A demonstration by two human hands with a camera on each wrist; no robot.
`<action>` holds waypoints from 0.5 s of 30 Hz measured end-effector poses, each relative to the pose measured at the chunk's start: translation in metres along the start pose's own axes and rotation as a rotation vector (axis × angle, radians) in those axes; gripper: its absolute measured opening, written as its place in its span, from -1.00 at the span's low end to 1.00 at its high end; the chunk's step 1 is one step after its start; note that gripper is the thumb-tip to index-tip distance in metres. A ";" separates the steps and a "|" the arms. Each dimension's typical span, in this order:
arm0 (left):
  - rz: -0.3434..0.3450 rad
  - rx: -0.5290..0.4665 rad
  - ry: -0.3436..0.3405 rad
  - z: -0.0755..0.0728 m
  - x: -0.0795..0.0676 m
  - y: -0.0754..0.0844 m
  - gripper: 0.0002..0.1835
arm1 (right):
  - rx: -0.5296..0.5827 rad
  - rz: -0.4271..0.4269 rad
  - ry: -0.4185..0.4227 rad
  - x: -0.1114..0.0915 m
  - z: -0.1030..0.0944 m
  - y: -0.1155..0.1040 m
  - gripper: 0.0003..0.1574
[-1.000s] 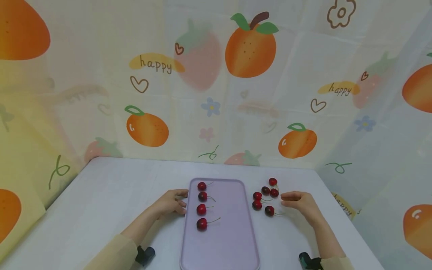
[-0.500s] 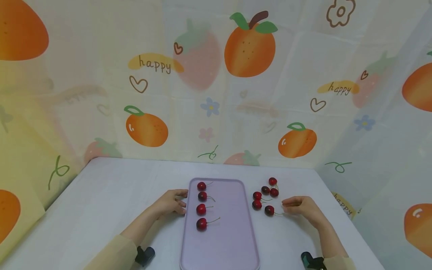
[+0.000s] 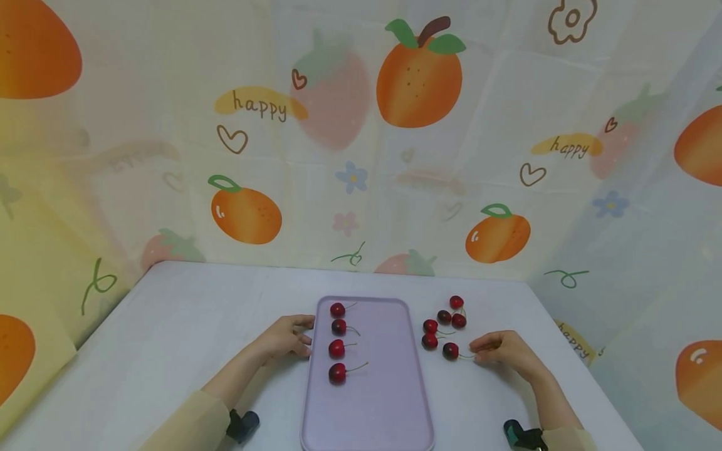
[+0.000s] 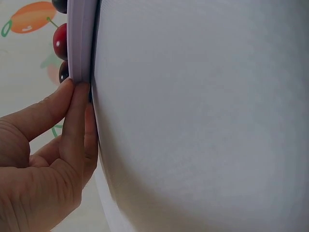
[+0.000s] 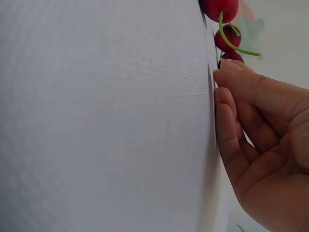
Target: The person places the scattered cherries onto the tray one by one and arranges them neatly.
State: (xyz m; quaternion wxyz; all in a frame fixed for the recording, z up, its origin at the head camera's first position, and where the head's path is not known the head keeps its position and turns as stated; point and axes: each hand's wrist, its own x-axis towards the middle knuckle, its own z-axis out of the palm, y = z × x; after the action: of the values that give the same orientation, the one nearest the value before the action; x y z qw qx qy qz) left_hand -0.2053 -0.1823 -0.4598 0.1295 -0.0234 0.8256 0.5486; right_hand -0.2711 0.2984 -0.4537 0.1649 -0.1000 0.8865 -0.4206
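The left hand (image 3: 284, 337) is at the left edge of a pale purple tray (image 3: 378, 401), thumb and fingertips touching its rim in the left wrist view. Four-sided and flat on the table, the tray bears a column of several dark red cherries (image 3: 336, 349) with stems. To the tray's right, the right hand (image 3: 504, 351) rests low over the table, fingers loosely bent and holding nothing visible. Its fingertips are beside the stem of the nearest loose cherry (image 3: 450, 351); contact with the stem cannot be told. In the right wrist view, cherries (image 5: 221, 8) lie beyond the thumb.
More loose cherries (image 3: 444, 317) lie in a cluster right of the tray, behind the nearest one. A white table (image 3: 186, 326) carries everything. Fruit-patterned cloth (image 3: 350, 188) hangs behind and at both sides. Dark wrist straps (image 3: 242, 427) sit on the sleeves.
The right hand has moved slightly nearer the person and lower, from beside the cluster to the nearest cherry's stem. Left hand, tray and cherries have stayed put.
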 end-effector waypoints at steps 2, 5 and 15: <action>0.005 0.000 0.001 0.000 0.000 0.000 -0.18 | -0.023 0.001 0.009 0.001 0.001 0.000 -0.58; 0.011 -0.003 0.001 0.000 0.001 -0.001 -0.18 | -0.038 -0.004 0.009 0.001 0.001 0.001 -0.61; -0.001 -0.020 0.005 0.000 -0.001 0.000 -0.18 | -0.052 -0.005 -0.012 0.005 0.002 0.003 -0.63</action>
State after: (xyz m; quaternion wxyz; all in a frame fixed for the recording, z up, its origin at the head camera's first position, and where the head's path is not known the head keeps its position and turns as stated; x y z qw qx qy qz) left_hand -0.2039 -0.1823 -0.4594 0.1276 -0.0263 0.8204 0.5567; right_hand -0.2749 0.2973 -0.4588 0.1665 -0.1091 0.8959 -0.3971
